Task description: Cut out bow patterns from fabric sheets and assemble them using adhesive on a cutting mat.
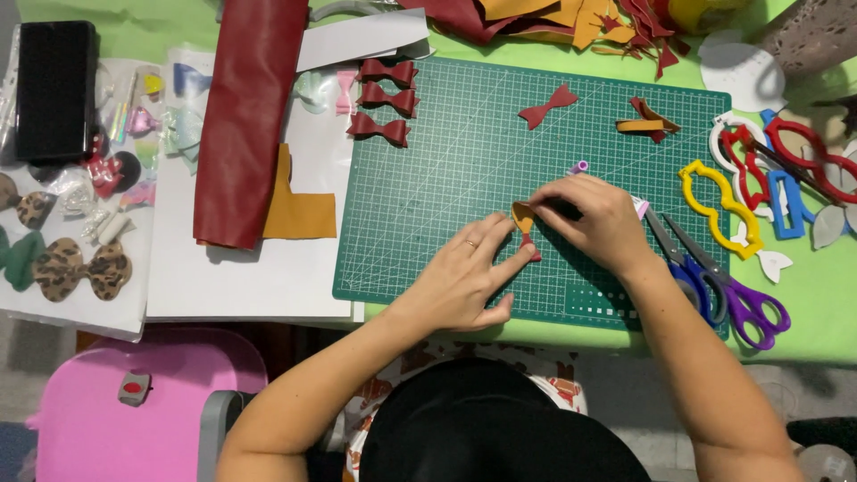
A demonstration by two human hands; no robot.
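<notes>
My left hand [464, 278], with a ring on one finger, rests on the green cutting mat [446, 178]. Its fingertips hold down a small dark red leather bow piece [530, 247]. Just to the right, my right hand [596, 219] pinches a mustard strip [521, 214] that lies across the top of that piece. The two hands touch at the bow piece, and most of it is hidden under the fingers. A small purple tip [580, 167] shows just behind my right hand.
Three finished dark red bows [386, 100] sit at the mat's far left, with a flat red cutout [547, 107] and a mustard-and-red piece [647, 120] further right. Two scissors [719, 281] and coloured templates [719, 210] lie right. A red leather roll [248, 116] lies left.
</notes>
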